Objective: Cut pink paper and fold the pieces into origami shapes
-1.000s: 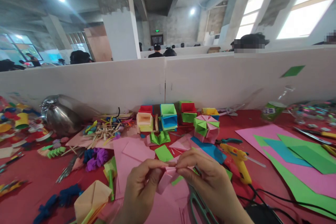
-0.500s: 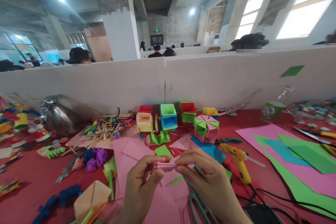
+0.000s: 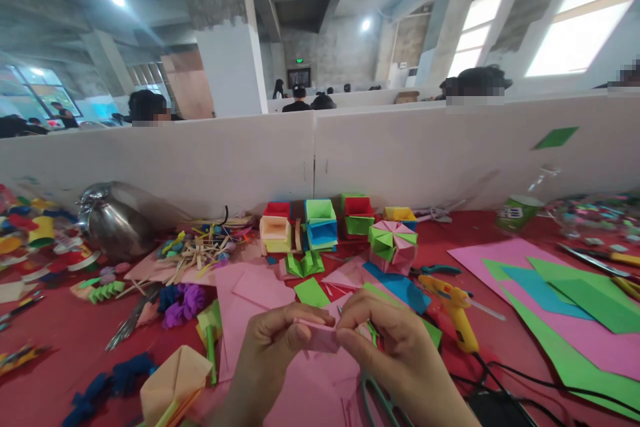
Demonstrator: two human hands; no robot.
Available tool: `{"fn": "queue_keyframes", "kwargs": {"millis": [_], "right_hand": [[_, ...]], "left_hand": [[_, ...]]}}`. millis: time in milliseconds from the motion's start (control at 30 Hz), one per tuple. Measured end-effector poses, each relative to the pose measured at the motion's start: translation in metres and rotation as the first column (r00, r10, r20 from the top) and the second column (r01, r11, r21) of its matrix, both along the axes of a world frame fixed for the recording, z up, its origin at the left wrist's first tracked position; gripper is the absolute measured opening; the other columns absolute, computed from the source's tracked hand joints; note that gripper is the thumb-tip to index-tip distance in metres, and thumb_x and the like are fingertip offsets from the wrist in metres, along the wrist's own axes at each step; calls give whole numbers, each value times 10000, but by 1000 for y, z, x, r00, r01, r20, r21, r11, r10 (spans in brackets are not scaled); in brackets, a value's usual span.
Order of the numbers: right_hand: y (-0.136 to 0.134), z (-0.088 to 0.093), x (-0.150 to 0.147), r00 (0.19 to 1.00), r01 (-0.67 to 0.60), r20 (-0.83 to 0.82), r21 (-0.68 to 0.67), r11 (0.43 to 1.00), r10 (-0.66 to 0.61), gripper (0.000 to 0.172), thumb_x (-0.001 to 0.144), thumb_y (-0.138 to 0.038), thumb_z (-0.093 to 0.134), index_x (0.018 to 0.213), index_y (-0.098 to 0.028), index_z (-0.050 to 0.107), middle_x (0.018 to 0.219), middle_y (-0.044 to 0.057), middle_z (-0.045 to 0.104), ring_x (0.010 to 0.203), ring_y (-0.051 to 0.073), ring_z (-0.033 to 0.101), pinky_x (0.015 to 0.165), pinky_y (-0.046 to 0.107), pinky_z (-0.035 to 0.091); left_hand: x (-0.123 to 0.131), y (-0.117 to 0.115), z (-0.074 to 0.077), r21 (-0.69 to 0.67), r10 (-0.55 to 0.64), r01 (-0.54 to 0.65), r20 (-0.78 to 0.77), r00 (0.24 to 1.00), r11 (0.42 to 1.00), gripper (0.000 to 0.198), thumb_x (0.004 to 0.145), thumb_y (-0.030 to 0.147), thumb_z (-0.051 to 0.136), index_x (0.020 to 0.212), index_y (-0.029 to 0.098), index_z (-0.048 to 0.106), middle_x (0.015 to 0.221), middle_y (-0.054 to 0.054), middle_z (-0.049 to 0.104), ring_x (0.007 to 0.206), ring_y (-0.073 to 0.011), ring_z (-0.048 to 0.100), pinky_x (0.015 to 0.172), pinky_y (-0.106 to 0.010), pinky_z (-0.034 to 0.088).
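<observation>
A small folded piece of pink paper [image 3: 323, 337] is held up between my two hands over the pink sheets [image 3: 305, 390]. My left hand [image 3: 273, 353] pinches its left end between thumb and fingers. At the right end, the thumb and index finger of my right hand [image 3: 395, 340] are closed on the same paper. Scissors with green-grey handles [image 3: 377, 397] lie partly under my right hand. Beyond my hands sit a green paper square [image 3: 310, 291] and a folded green paper piece [image 3: 305, 263].
Folded paper boxes [image 3: 321, 223] and a pink-green paper form [image 3: 393, 245] stand along the white partition [image 3: 225, 153]. A yellow glue gun [image 3: 457, 313] with a black cord lies right, near coloured sheets [image 3: 590, 300]. A metal jug [image 3: 117, 223] and craft sticks [image 3: 200, 247] are left.
The folded pink paper has turned, so a broader flat face now shows instead of a thin edge. Both hands keep hold of it, and the right fingers have shifted their grip slightly.
</observation>
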State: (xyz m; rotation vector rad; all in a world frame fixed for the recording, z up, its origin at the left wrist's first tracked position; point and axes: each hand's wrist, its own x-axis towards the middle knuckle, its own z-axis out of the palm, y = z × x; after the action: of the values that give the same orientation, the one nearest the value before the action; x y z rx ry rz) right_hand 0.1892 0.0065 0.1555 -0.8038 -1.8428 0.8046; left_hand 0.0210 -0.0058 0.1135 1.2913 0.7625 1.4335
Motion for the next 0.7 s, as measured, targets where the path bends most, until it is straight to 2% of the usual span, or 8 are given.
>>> {"fn": "queue_keyframes", "kwargs": {"millis": [100,233,400,533,600,700], "right_hand": [[-1,-2,-3,999,29,35,33,999,-30,79,782,-160,625,706,-183,632,683,-6,627,673,123,576,638,222,425],[-2,-3,-3,996,52,74,86,995,-59,108,778,-134,627,688,-190,649,669,-7,629,643,118,579,608,216,429],[0,-3,0,995,57,73,150,987,-69,87,765,-131,645,756,-206,688,690,5,638,644,128,599,592,217,460],[1,-3,2,994,83,57,147,986,-92,89,772,-141,639,752,-209,693,695,12,640,635,132,604,570,215,475],[2,-3,3,993,99,45,146,984,-106,83,776,-151,637,752,-209,691,697,13,640,635,132,610,571,214,482],[2,-2,6,991,122,28,165,979,-129,64,770,-166,648,756,-212,690,710,14,649,644,133,622,574,211,491]], "left_hand": [[0,-1,3,50,45,-41,-98,994,998,168,806,335,595,815,219,717,879,-51,685,831,-191,600,728,-259,455],[-1,-3,8,117,155,-130,-244,957,985,170,771,332,640,900,235,691,889,-41,656,884,-199,581,764,-266,441],[1,-5,8,161,181,-131,-355,917,978,167,787,335,620,881,221,698,881,-51,670,866,-205,599,771,-282,443],[5,-6,-1,156,247,-212,-264,932,965,327,805,321,602,1120,253,552,1039,-57,652,1002,-220,576,867,-334,427],[5,-5,-5,250,291,-241,-189,938,938,353,818,263,590,1155,282,484,1141,-57,588,1086,-223,524,910,-372,408],[1,-4,-7,442,319,-190,-237,918,877,247,824,161,566,1042,275,540,1161,-50,513,1116,-219,473,924,-386,394]]}}
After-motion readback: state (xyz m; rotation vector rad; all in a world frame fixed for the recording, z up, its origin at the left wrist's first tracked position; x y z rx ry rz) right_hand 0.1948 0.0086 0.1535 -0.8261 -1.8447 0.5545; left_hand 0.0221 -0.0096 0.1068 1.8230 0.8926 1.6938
